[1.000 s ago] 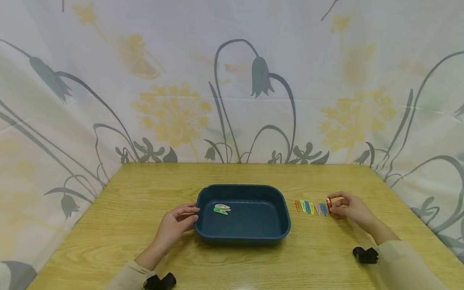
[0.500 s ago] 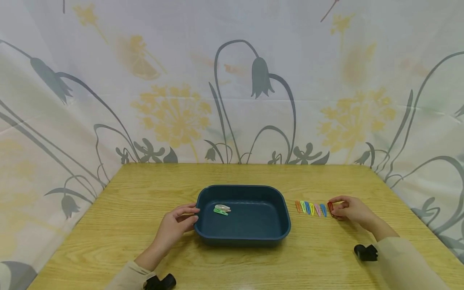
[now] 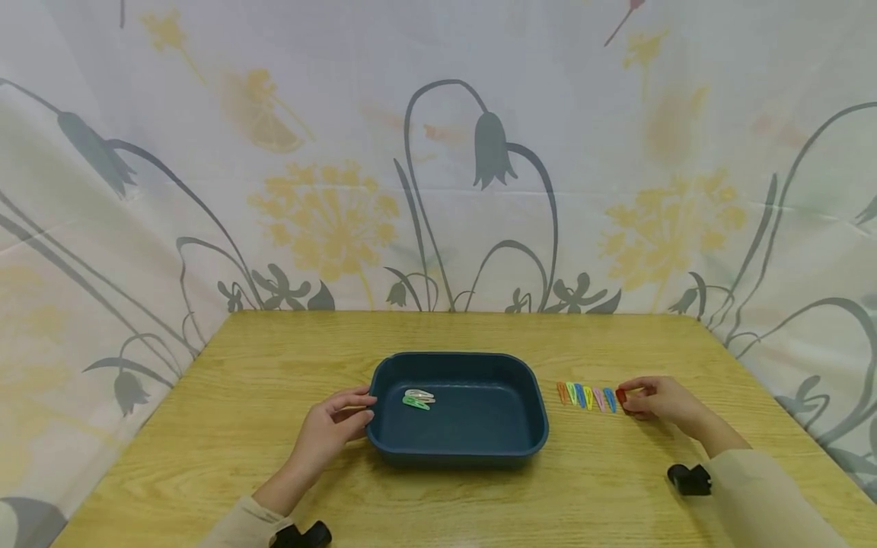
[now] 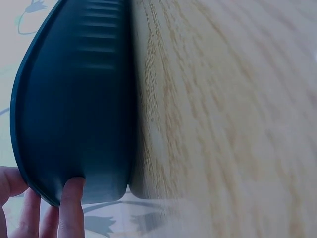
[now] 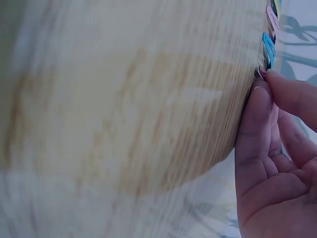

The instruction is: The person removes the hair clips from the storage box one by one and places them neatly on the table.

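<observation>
My left hand [image 3: 334,422] rests at the left side of a dark blue rectangular tray [image 3: 459,459], fingertips touching its rim and outer wall. In the left wrist view, a fingertip of the left hand [image 4: 47,213] lies against the tray's outer wall [image 4: 79,114]. At the right end of a row of hair clips, my right hand [image 3: 661,402] pinches a red hair clip [image 3: 621,396] between thumb and fingers, low at the table. The right wrist view shows the right hand [image 5: 277,158] mostly covering that clip. Beside it lies a blue hair clip [image 3: 610,399].
Several coloured hair clips, among them a yellow one [image 3: 588,397] and an orange one [image 3: 562,393], lie in line right of the tray. Inside the tray are a green clip [image 3: 416,403] and pale ones [image 3: 420,395]. A patterned cloth [image 3: 438,190] hangs behind the wooden table [image 3: 274,358].
My right hand has lowered the red hair clip from a raised, tilted position to the table beside the blue one. The left hand and tray have stayed put.
</observation>
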Tool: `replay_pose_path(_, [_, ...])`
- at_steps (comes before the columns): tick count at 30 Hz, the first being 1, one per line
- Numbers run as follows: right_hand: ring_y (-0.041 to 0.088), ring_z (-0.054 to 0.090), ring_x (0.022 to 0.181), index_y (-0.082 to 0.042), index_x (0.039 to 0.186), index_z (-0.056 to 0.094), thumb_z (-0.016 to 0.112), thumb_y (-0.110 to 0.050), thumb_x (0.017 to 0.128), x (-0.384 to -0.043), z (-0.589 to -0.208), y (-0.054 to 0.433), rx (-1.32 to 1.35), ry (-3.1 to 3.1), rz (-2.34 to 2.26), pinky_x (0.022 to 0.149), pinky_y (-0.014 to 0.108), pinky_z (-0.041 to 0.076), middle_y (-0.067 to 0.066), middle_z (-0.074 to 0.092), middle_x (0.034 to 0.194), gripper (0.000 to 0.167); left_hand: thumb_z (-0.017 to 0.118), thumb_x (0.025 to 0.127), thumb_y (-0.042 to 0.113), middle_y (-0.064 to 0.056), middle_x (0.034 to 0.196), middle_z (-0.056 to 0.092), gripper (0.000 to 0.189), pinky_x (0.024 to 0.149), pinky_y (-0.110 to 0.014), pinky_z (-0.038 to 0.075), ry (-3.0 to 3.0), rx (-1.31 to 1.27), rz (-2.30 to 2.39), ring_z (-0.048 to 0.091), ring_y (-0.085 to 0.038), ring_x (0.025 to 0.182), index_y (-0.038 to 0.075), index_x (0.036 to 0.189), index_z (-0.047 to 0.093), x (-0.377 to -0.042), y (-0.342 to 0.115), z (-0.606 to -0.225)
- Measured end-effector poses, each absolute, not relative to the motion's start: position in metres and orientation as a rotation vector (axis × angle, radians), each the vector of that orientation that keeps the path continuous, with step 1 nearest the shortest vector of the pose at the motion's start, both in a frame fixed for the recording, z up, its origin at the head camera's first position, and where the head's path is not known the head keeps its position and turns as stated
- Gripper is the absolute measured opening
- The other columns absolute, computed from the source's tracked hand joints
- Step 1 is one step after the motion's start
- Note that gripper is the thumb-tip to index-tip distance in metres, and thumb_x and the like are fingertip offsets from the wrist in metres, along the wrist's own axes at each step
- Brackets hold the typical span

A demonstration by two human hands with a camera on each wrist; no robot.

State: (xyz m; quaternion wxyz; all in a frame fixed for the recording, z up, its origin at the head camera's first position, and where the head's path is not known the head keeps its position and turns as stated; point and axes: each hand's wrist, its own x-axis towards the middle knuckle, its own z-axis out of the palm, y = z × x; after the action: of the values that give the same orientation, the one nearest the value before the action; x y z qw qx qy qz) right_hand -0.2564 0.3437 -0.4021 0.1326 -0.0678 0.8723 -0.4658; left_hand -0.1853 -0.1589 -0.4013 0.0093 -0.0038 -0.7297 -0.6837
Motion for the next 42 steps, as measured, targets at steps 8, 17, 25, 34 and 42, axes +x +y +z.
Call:
replay_pose_path(8, [0.018,0.060,0.074,0.021,0.123,0.041,0.058,-0.003,0.090,-0.255,-0.401,0.342,-0.217,2.533,-1.333,0.063,0.029,0.055,0.012,0.058,0.090,0.045,0.061,0.085,-0.005,-0.014,0.129,0.051,0.023,0.073,-0.033,0.056,-2.271,-0.016,-2.144,0.060,-0.029,0.102,-0.009,0.107,0.064,-0.185,-0.159,-0.402])
replay_pose_path(17, [0.025,0.061,0.075,0.020,0.122,0.042,0.058,-0.004,0.089,-0.255,-0.388,0.336,-0.311,2.572,-1.269,0.066,0.032,0.055,0.013,0.058,0.087,0.044,0.061,0.085,-0.006,-0.015,0.129,0.051,0.023,0.073,-0.033,0.056,-2.279,-0.015,-2.125,0.060,-0.030,0.103,-0.009,0.107,0.064,-0.185,-0.157,-0.400])
replay_pose_path(25, [0.029,0.058,0.076,0.016,0.127,0.041,0.057,-0.007,0.091,-0.260,-0.370,0.332,-0.373,2.611,-1.255,0.071,0.037,0.055,0.015,0.056,0.089,0.045,0.061,0.086,-0.005,-0.015,0.129,0.051,0.023,0.073,-0.033,0.056,-2.278,-0.011,-2.127,0.060,-0.030,0.103,-0.009,0.108,0.064,-0.184,-0.157,-0.399])
replay_pose_path(34, [0.035,0.060,0.080,0.013,0.127,0.044,0.060,-0.011,0.091,-0.267,-0.354,0.323,-0.461,2.637,-1.251,0.075,0.041,0.055,0.021,0.057,0.091,0.046,0.061,0.085,-0.005,-0.015,0.128,0.052,0.022,0.073,-0.033,0.056,-2.277,-0.006,-2.124,0.061,-0.029,0.101,-0.009,0.107,0.065,-0.184,-0.157,-0.401])
replay_pose_path(42, [0.037,0.059,0.083,0.007,0.128,0.046,0.061,-0.016,0.091,-0.271,-0.339,0.305,-0.488,2.634,-1.236,0.078,0.045,0.053,0.020,0.057,0.092,0.045,0.061,0.085,-0.006,-0.015,0.129,0.052,0.023,0.073,-0.033,0.056,-2.271,-0.013,-2.130,0.060,-0.030,0.102,-0.010,0.108,0.064,-0.184,-0.157,-0.399])
